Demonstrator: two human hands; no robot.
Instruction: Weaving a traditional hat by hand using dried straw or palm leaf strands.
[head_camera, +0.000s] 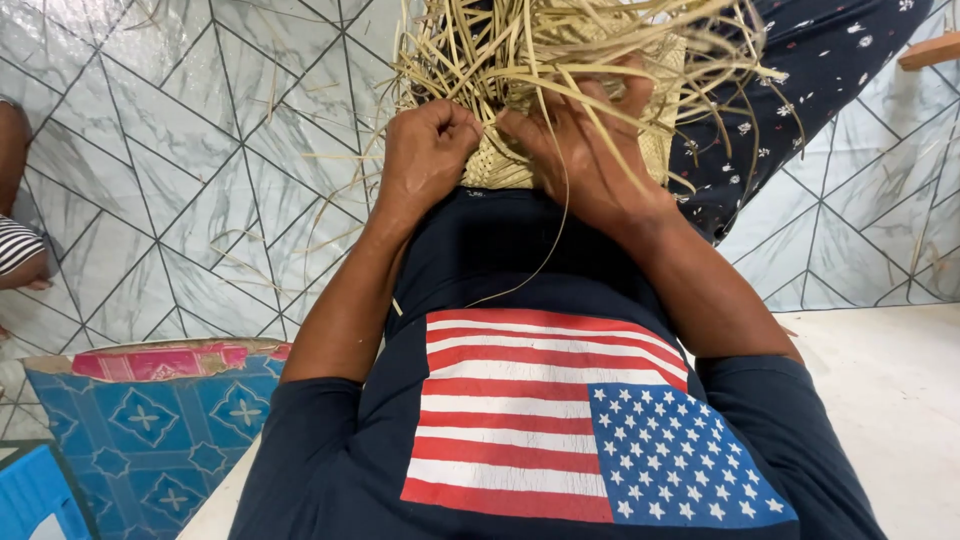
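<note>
Straw-coloured strips and a woven mat fill the top centre, w/ your two hands working at its near edge.

Far left: another person's bare limb and a striped sleeve (18, 245) at the frame edge, apart from your hands. Below, a blue patterned mat (150, 430) w/ a pink-red strip along its top lies on the floor, and a bright blue plastic piece (30, 500) sits in the bottom-left corner.

Your left hand (425, 150) is curled into a fist, fingers together, pinching a thin strip right at the woven mat (500, 172) edge. Just beside it, nearly touching, your right hand (585, 150) lies flat on the weave, fingers spread apart and threaded among the loose strips (560, 45); can't tell if it grips any one strip. One long strip (545, 255) trails down over your dark shirt.

Right: dark floral-print fabric (800, 90) beside the mat, then pale marble-look tiles (870, 230) and a white surface (890, 400) at lower right.
</note>
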